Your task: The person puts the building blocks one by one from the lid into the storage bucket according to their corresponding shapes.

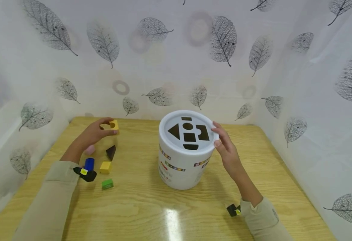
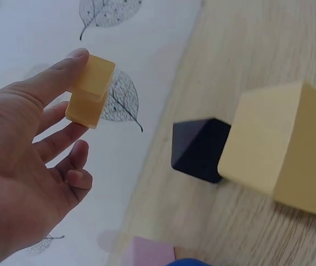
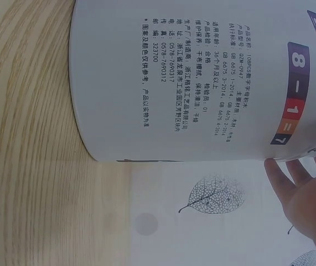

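Observation:
My left hand (image 1: 92,134) pinches a yellow arch block (image 1: 114,125) with a rounded notch, up over the table's far left part. In the left wrist view the thumb and fingertips hold the yellow arch block (image 2: 94,77) at its edge. My right hand (image 1: 229,155) rests its fingers on the right rim of a white bucket (image 1: 176,175). The bucket stands upright mid-table, its lid (image 1: 173,140) cut with a triangle, a circle, a notched shape and several other openings. In the right wrist view the fingers (image 3: 282,180) touch the printed bucket near its lid end.
Left of the bucket lie a dark triangular block (image 1: 111,152), a yellow block (image 1: 105,167), a green block (image 1: 107,183), a blue cylinder (image 1: 89,164) and a pink block (image 1: 89,149). Leaf-patterned white curtain (image 1: 169,73) surrounds the wooden table (image 1: 133,211) at the back and sides.

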The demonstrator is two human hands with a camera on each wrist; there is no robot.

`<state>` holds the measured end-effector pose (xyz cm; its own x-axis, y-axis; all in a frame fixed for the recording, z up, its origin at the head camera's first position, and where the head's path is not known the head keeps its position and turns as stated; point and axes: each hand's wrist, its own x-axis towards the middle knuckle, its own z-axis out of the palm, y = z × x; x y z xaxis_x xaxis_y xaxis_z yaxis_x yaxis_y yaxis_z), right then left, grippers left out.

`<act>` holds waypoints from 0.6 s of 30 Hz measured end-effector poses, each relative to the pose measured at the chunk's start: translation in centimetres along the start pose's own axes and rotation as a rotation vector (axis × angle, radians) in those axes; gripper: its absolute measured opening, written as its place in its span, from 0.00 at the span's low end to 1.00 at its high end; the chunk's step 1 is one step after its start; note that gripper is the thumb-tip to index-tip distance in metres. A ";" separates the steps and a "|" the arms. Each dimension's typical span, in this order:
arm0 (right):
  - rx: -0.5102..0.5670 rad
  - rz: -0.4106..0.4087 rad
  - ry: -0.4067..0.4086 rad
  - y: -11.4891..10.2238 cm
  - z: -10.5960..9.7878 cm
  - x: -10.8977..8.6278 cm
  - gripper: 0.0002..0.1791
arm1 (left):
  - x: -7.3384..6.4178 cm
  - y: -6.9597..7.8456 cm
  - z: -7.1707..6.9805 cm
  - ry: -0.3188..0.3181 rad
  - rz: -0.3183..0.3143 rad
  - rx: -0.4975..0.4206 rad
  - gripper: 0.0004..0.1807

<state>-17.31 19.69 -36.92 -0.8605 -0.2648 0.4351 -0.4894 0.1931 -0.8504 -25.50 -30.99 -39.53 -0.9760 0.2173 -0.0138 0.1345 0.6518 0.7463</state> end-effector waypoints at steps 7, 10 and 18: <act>-0.015 0.001 0.011 0.3 0.0 0.0 0.23 | -0.6 2.6 0.2 0.003 0.033 0.003 0.46; -0.011 0.001 0.010 0.4 -0.1 0.1 0.23 | -0.8 4.0 0.4 0.007 0.052 0.008 0.45; 0.006 -0.010 -0.001 0.4 0.1 0.1 0.23 | -1.3 8.1 1.3 0.033 0.122 0.021 0.43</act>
<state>-17.58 19.64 -37.20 -0.8557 -0.2676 0.4430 -0.4968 0.1849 -0.8479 -22.88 -25.10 -34.34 -0.9571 0.2726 0.0984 0.2562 0.6369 0.7271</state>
